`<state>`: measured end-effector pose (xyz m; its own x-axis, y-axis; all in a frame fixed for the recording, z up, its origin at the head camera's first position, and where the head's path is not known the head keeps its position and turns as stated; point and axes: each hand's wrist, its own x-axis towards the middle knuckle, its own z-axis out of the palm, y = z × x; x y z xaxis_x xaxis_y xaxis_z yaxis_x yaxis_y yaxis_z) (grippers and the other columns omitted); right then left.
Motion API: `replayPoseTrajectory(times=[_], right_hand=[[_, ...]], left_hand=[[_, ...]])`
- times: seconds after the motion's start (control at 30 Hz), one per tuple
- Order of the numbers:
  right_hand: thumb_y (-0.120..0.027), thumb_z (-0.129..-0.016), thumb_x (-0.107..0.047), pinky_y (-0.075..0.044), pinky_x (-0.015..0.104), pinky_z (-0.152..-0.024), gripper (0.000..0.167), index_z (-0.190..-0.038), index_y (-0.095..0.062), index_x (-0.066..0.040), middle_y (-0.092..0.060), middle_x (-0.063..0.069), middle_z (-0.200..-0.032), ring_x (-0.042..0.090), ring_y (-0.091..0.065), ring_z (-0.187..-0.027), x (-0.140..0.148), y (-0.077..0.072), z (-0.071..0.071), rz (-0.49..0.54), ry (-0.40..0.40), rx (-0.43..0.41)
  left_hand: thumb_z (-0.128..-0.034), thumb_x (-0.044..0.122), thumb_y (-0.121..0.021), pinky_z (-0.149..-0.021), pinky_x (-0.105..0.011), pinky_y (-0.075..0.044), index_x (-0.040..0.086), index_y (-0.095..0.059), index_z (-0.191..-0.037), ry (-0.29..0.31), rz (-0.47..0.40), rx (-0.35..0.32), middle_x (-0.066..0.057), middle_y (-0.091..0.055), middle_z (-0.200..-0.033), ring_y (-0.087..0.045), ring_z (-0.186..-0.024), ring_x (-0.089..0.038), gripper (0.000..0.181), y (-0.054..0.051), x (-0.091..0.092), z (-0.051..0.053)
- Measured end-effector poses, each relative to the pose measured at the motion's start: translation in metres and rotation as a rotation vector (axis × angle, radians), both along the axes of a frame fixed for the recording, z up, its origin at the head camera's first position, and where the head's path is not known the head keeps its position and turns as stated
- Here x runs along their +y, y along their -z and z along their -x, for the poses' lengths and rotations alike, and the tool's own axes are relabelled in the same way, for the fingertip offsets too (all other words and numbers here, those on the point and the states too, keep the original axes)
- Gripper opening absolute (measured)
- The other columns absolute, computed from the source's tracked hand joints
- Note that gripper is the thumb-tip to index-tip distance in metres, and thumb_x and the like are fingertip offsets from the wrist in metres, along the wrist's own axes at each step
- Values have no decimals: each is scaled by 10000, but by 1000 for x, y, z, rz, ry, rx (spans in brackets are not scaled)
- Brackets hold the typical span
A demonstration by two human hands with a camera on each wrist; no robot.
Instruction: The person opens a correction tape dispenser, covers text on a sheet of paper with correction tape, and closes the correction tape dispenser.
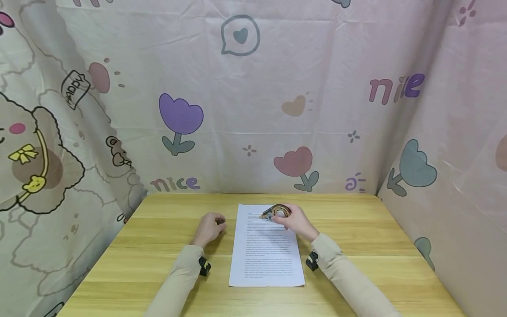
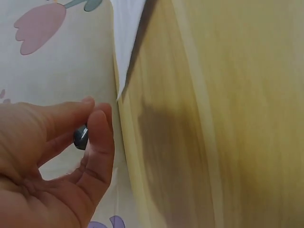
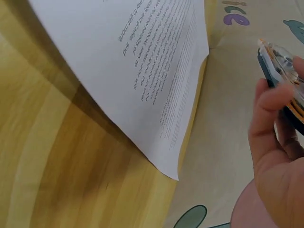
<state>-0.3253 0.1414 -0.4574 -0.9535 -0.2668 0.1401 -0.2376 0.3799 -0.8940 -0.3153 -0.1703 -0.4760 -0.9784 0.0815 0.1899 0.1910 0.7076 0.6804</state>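
A correction tape dispenser (image 1: 280, 211) with a clear and dark casing is held in my right hand (image 1: 299, 223), above the upper part of a printed sheet of paper (image 1: 269, 268). In the right wrist view the dispenser (image 3: 270, 66) points its narrow tip up and away from the fingers. Left of the sheet, my left hand (image 1: 207, 229) pinches a small, dark, glossy piece (image 2: 80, 137) between thumb and fingers. Most of that piece is hidden by the fingers, so its kind cannot be told.
The sheet lies on a light wooden table (image 1: 348, 237), its lines of text running across. Patterned cloth (image 1: 245, 88) hangs behind the table and along both sides. A small black wrist camera (image 1: 204, 266) sits on the left sleeve, another (image 1: 312, 261) on the right.
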Motion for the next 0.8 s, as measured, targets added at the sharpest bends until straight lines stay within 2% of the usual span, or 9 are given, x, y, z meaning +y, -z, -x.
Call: replayPoseTrajectory(times=[0.1, 0.2, 0.27, 0.33, 0.43, 0.57, 0.63, 0.7, 0.8], right_hand=[[-806, -798, -247, -496, 310, -439, 335, -1086, -699, -114, -700, 63, -886, 207, -578, -582, -1, 0, 0, 0, 36, -9], [-801, -808, -272, -446, 241, -413, 313, -1071, -702, -134, -702, 77, -861, 322, -603, -619, 0, 0, 0, 7, 50, -4], [-784, -831, -299, -454, 271, -399, 299, -1075, -696, -150, -710, 129, -845, 398, -626, -662, 0, 1, 1, 11, 51, -1], [-767, -850, -319, -488, 360, -401, 299, -1089, -689, -156, -714, 196, -858, 454, -642, -708, 1, 2, 2, 21, 48, -4], [-756, -860, -337, -516, 447, -432, 308, -1100, -683, -159, -710, 255, -892, 439, -668, -746, 3, 4, 3, 24, 53, -20], [-774, -840, -336, -469, 322, -398, 307, -1057, -691, -134, -699, 260, -882, 300, -615, -586, 4, 6, 3, 9, 80, -25], [-778, -834, -341, -457, 288, -400, 312, -1036, -693, -119, -697, 251, -867, 257, -591, -560, 4, 6, 3, 4, 90, -19], [-776, -837, -340, -499, 346, -414, 314, -1032, -695, -107, -708, 243, -881, 269, -630, -592, 4, 7, 4, 19, 86, -20], [-762, -854, -320, -567, 505, -515, 315, -1054, -695, -86, -720, 253, -941, 384, -704, -771, 3, 8, 5, 68, 67, -36]], left_hand=[[-850, 46, -718, -754, -378, -565, -36, -724, -1022, -17, 58, 24, -102, -722, -883, -646, -760, -181, 191, 1, -3, 3], [-833, 53, -735, -764, -402, -565, -29, -721, -974, -38, 102, 31, -118, -717, -886, -649, -803, -213, 164, 1, -4, 6], [-825, 52, -743, -734, -387, -564, -8, -718, -908, -49, 132, 31, -104, -708, -854, -642, -781, -204, 105, 2, -5, 8], [-822, 46, -748, -707, -369, -558, 15, -714, -837, -57, 154, 25, -88, -701, -821, -629, -754, -190, 48, 3, -6, 9], [-825, 49, -755, -714, -368, -560, 29, -725, -820, -60, 170, 4, -76, -701, -827, -627, -764, -184, 37, 5, -7, 10], [-827, 57, -759, -763, -402, -566, 20, -742, -848, -54, 177, -21, -86, -709, -863, -644, -811, -211, 46, 6, -8, 9], [-828, 59, -758, -776, -414, -566, 23, -744, -848, -54, 183, -25, -89, -711, -870, -649, -821, -220, 44, 7, -8, 9], [-832, 64, -756, -785, -418, -564, 26, -745, -851, -56, 186, -30, -91, -710, -877, -648, -829, -225, 44, 7, -8, 9], [-839, 64, -748, -782, -422, -562, 28, -743, -849, -57, 195, -30, -94, -706, -880, -642, -825, -225, 38, 8, -8, 9]])
